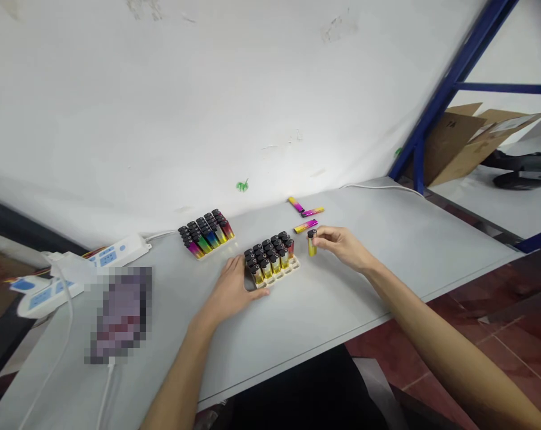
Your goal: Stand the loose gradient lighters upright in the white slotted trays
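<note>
A yellow lighter (312,246) with a black top stands upright between the thumb and fingers of my right hand (340,243), just right of a tray. That pale tray (279,276) carries rows of black-topped lighters, mostly yellow in front, with some bare slots along its front edge. My left hand (232,285) lies around the tray's left end, its thumb along the front corner and its fingers at the side. Behind the right hand, purple-and-yellow lighters (306,226) lie flat on the table. Further left, a second tray (203,255) is packed with multicoloured lighters.
The grey table (261,346) meets a white wall (234,107). At the left are power strips (118,251), white cables and a pixelated object (120,316). A blue metal frame (447,89) and cardboard boxes (458,140) stand on the right.
</note>
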Motion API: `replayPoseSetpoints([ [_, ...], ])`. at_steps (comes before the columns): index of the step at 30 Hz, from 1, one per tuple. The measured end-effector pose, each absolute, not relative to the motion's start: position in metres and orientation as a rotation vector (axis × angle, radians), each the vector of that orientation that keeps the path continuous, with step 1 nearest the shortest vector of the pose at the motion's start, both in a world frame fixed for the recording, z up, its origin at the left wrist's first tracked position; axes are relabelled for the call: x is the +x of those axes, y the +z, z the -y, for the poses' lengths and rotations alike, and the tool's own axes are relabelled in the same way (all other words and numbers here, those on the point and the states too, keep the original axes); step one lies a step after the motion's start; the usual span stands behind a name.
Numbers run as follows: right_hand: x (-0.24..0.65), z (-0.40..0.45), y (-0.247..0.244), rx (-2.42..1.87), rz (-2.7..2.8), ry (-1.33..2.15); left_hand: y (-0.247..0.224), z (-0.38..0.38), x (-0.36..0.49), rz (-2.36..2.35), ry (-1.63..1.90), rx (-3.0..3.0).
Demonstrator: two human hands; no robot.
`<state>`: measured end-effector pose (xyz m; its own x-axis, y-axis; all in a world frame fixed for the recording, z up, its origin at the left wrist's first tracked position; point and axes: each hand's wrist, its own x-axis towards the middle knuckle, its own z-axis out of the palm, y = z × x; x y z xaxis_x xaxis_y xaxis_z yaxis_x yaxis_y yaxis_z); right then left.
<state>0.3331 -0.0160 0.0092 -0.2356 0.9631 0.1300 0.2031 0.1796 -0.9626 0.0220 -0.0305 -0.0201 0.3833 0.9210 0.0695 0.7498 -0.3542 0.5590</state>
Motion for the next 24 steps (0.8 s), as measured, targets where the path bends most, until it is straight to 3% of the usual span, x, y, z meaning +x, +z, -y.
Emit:
replayPoseSetpoints([
  [5,0.312,0.021,0.007,-1.207,1.744,1.037,-0.021,0.031,0.022,-1.411,0.555,2.224],
  [15,0.299,0.031,0.019,-1.503,2.137,0.471,-0.023,0.032,0.021,-1.401,0.603,2.223],
  [24,0.314,0.017,0.017,-1.719,2.279,0.517,-0.024,0.032,0.021,-1.414,0.602,2.216],
])
